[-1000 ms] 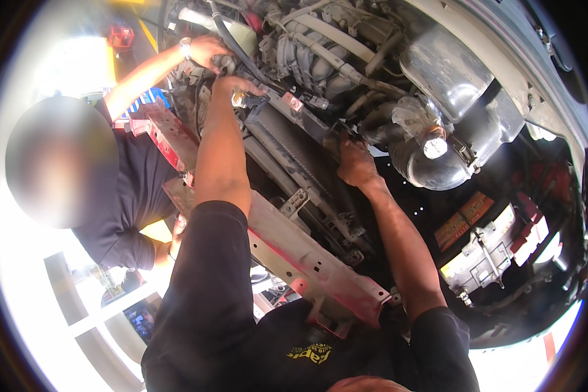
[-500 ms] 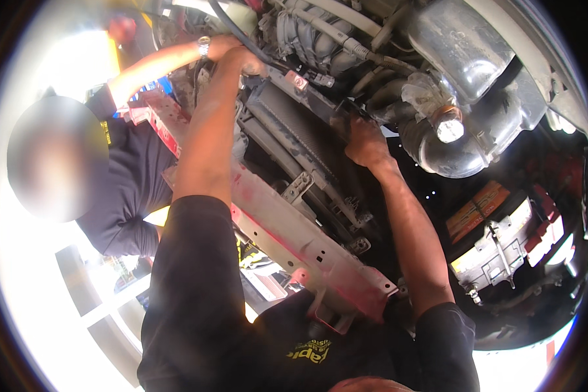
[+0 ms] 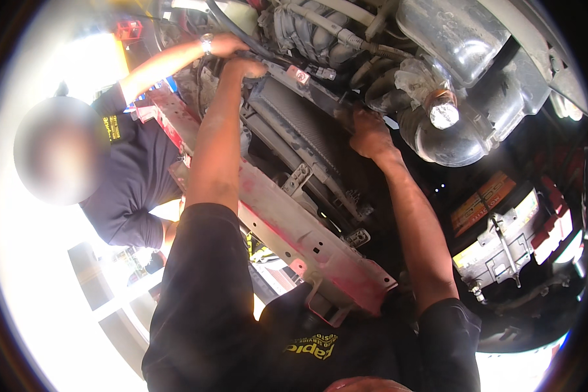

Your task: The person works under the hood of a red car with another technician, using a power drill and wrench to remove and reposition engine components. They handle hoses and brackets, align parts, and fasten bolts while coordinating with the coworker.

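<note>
A dark finned radiator (image 3: 297, 114) stands at a slant in the engine bay, behind the pink-and-grey front crossmember (image 3: 307, 245). My left hand (image 3: 245, 67) is closed round its upper left end. At the other end, my right hand (image 3: 372, 134) grips the top edge; the fingertips are partly hidden in shadow. A co-worker's hand (image 3: 227, 44), with a watch on the wrist, reaches in just beyond my left hand, beside a black hose (image 3: 232, 25). What that hand touches is hard to make out.
The engine (image 3: 300, 32) lies at the far side. A silvery duct-like housing (image 3: 457, 134) rises close to my right hand. On the right sits a battery (image 3: 480, 206) with a metal bracket (image 3: 500, 245). The co-worker (image 3: 134, 163) leans in from the left.
The view has shifted slightly. Both my hands keep their hold on the radiator, with little visible movement against it. The co-worker's body has shifted a little, and more of their lower arm shows.
</note>
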The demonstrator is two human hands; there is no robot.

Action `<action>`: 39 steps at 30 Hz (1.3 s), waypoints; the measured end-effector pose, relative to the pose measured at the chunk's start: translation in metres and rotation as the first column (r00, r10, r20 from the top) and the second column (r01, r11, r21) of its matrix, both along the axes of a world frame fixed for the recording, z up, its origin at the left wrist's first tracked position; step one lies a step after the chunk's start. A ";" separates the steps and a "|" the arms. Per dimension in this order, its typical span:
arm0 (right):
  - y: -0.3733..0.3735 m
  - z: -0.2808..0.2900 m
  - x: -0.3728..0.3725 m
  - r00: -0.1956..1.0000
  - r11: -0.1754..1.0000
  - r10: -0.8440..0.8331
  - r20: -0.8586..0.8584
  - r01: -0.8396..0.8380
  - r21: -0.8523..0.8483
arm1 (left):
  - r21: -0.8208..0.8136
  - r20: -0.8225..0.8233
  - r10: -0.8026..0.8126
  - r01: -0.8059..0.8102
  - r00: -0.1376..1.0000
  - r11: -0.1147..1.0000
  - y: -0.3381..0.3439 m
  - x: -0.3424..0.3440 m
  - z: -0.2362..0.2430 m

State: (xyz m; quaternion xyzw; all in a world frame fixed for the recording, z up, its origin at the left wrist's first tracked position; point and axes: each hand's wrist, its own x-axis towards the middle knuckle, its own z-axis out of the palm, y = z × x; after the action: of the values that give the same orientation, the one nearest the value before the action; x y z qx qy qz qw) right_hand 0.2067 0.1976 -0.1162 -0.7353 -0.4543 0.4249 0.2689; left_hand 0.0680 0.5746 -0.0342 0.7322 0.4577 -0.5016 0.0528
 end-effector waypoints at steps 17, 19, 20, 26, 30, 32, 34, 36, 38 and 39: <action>0.000 0.023 -0.018 0.994 0.999 0.029 0.102 -0.027 -0.019 | -0.063 0.174 -0.128 0.141 0.976 0.988 0.054 -0.019 -0.018; 0.001 0.026 -0.009 0.997 0.999 0.045 0.069 -0.044 -0.015 | -0.063 0.200 -0.110 0.124 0.974 0.990 0.055 -0.019 -0.018; 0.002 0.028 -0.006 0.997 0.998 0.056 0.047 -0.054 -0.040 | -0.064 0.214 -0.102 0.118 0.971 0.991 0.056 -0.020 -0.019; 0.004 0.043 -0.002 0.987 0.993 0.110 0.120 -0.103 -0.065 | -0.068 0.290 -0.058 0.081 0.955 0.994 0.052 -0.020 -0.023; 0.001 0.043 -0.005 0.989 0.992 0.114 0.099 -0.107 -0.069 | -0.080 0.343 -0.010 0.040 0.939 0.996 0.051 -0.019 -0.015; 0.000 0.041 -0.005 0.988 0.992 0.119 0.101 -0.113 -0.059 | -0.141 0.284 -0.002 0.043 0.959 0.989 0.056 -0.020 -0.008; 0.000 0.041 -0.005 0.987 0.991 0.125 0.106 -0.118 -0.067 | -0.131 0.411 0.068 -0.015 0.909 0.991 0.064 -0.021 -0.004; 0.000 0.043 -0.005 0.983 0.990 0.134 0.123 -0.127 -0.067 | -0.127 0.513 0.120 -0.063 0.850 0.990 0.071 -0.023 -0.010; 0.000 0.045 -0.004 0.989 0.994 0.091 0.115 -0.084 -0.064 | -0.126 0.559 0.161 -0.109 0.813 0.986 0.077 -0.024 -0.024; -0.001 0.046 -0.003 0.990 0.993 0.092 0.104 -0.083 -0.090 | -0.097 0.530 0.206 -0.182 0.822 0.978 0.078 -0.023 -0.037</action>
State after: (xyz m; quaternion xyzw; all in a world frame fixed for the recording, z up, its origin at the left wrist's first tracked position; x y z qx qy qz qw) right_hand 0.2033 0.1967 -0.0699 -0.7474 -0.4814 0.4150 0.1936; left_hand 0.0447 0.6522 -0.0709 0.7916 0.4858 -0.2779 0.2451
